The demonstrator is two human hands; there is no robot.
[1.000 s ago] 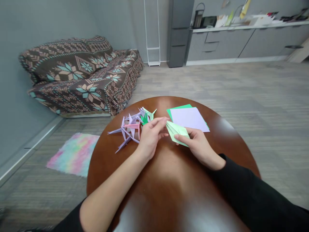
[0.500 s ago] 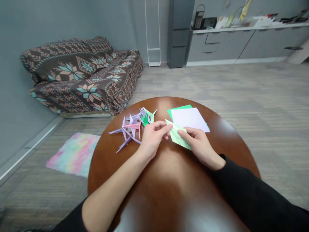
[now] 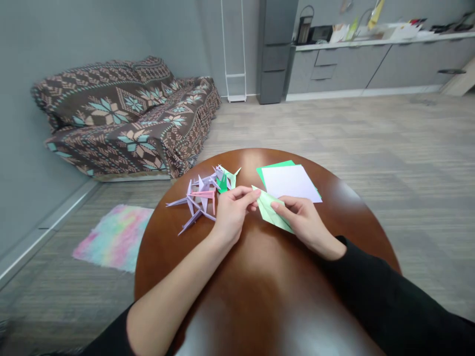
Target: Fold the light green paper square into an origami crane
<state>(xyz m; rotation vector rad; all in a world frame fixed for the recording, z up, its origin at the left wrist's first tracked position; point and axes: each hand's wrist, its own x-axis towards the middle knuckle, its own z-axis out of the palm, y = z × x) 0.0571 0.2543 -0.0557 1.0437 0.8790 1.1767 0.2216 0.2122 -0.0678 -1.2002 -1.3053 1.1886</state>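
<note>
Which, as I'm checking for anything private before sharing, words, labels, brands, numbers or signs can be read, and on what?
None can be read.
Light green folded pointed paper: no writing visible.
Pale lavender square paper sheet: no writing visible.
Assorted small items on the white-topped grey kitchen counter: too small and blurred to tell whether labelled.

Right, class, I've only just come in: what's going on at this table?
A person is working with both hands on a folded pale green paper held above a round brown table. The left hand pinches it near one tip, while the right hand grips its other side, thumb on top. Beyond the left hand lies a cluster of folded paper figures, purple, pink and green. Beyond the right, a flat lilac sheet partly covers green paper.
</note>
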